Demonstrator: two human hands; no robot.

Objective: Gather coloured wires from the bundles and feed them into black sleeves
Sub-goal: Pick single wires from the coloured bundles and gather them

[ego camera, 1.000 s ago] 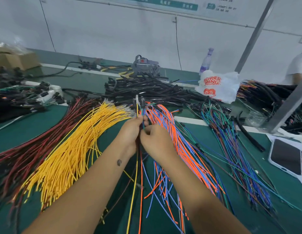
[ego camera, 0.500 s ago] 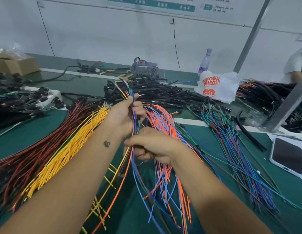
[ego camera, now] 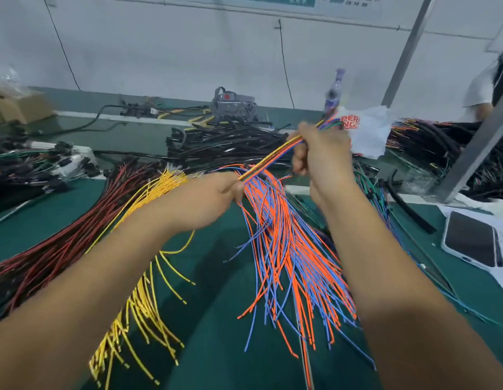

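A green bench (ego camera: pixel 222 277) runs below a pale wall, strewn with wire stock. The landmark is the sleeve pile (ego camera: pixel 228 142), a heap of black tubes at mid-bench. Nearer the person than the pile lie the bundles: dark red wires (ego camera: pixel 62 235) farthest left, yellow wires (ego camera: pixel 143 299) next, then the orange and blue wires (ego camera: pixel 287 249) fanned out below it. Right of the pile sit a white bag (ego camera: pixel 368 133) and, nearer the bench edge, a phone (ego camera: pixel 469 240).

A small set (ego camera: pixel 273 159) of mixed colours is stretched taut just in front of the pile. The left hand (ego camera: pixel 208 198) pinches its lower end with closed fingers; the right hand (ego camera: pixel 323 156) is fisted around its upper part, tips poking out toward the bag.

Gathering for this set looks about done: several colours are held together and straightened. No sleeve is on it, so picking a tube from the pile and threading the set through seems to remain, and the bundles hold plenty more.
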